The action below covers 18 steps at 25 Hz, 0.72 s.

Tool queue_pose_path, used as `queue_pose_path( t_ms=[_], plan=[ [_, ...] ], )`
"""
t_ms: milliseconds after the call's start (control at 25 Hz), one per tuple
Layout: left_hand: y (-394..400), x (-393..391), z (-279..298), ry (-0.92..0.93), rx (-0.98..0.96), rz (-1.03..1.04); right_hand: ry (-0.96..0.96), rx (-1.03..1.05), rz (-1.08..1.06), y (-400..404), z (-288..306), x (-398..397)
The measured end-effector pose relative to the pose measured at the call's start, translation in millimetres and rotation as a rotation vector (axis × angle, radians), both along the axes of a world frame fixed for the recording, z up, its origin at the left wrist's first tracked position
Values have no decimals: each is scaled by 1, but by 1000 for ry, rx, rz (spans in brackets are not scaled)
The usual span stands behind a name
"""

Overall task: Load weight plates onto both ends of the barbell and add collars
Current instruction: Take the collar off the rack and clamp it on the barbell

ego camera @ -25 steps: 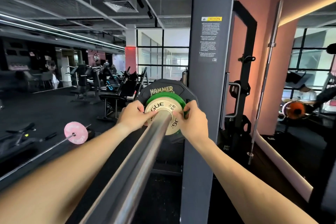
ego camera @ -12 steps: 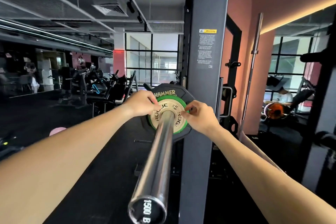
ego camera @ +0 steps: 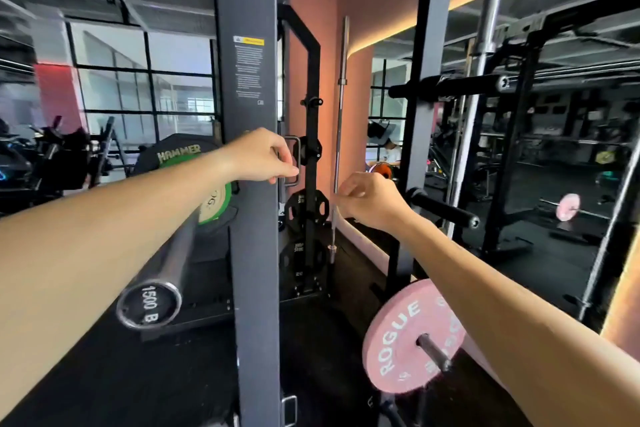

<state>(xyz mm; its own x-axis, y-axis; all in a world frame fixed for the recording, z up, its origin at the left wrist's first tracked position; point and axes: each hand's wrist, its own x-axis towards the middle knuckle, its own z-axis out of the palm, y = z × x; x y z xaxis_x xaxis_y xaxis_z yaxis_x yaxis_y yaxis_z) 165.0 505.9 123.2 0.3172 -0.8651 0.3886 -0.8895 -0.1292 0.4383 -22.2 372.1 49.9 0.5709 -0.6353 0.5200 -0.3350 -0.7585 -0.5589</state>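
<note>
At the grey upright [ego camera: 254,184]: landmark for every place below.
Left hand [ego camera: 265,158]: off the plates now, raised in front of the upright at its right edge; fingers curled loosely, holding nothing that shows.
Right hand [ego camera: 372,199]: also off the plates, out to the right of the upright, near the thin bar standing against the pink wall; fingers bent, thumb and forefinger close together, whether pinching anything cannot be told.
Green plate [ego camera: 218,199]: seated on the barbell sleeve just left of the upright, partly hidden behind it and the left forearm, flat against the black Hammer plate [ego camera: 173,152] behind.
Barbell sleeve [ego camera: 162,274]: left of the upright, bare from the green plate out to its end cap; no collar visible on it.
Change: a second ago both hands pressing the green plate home; since then released and swung rightward, view turned with them.
Meaning: plates on this end judged done; collar not yet fitted, so probably a reach for one or for more weight.
Pink plate [ego camera: 412,336]: low and right of the upright, on its own short peg.
</note>
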Motion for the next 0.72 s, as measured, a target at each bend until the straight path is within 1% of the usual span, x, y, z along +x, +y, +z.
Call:
queue_pose_path(
  t_ms=[200, 320, 480, 640, 720],
  plan=[
    [-62, -91, -5, -47, 56, -186, 6, 4, -177, -38, 5, -113],
    [-106, -141, -12, -50, 55, -233, -13, 2, -245, -62, 8, -176],
    [-172, -208, -15, -1, 42, -267, 6, 15, -312, -107, 15, -257],
    [-226, -251, -17, 64, 10, -304, 4, 38, -337, -157, 26, -308],
    [-243, -258, -20, 79, -7, -290, -4, 42, -325, -178, 26, -317]
  ],
)
